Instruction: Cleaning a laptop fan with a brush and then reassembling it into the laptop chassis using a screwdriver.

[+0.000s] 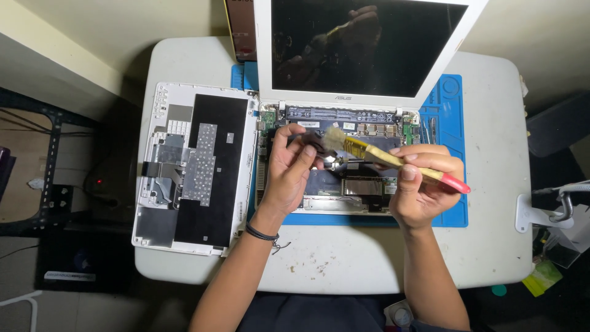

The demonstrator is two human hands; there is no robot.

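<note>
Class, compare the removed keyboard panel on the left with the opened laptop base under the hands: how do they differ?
The keyboard panel lies off the blue mat, underside up, mostly black sheet and foil; the laptop base sits on the mat, showing circuit boards. The panel is untouched; the left hand and the right hand, holding a brush, work over the base. Both have white casings.

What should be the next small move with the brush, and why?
Probably a short sweep of the brush bristles across the dark part that the left hand holds above the open laptop. The right hand grips the handle, and the bristles already lie at that part, beside the left fingers.
</note>
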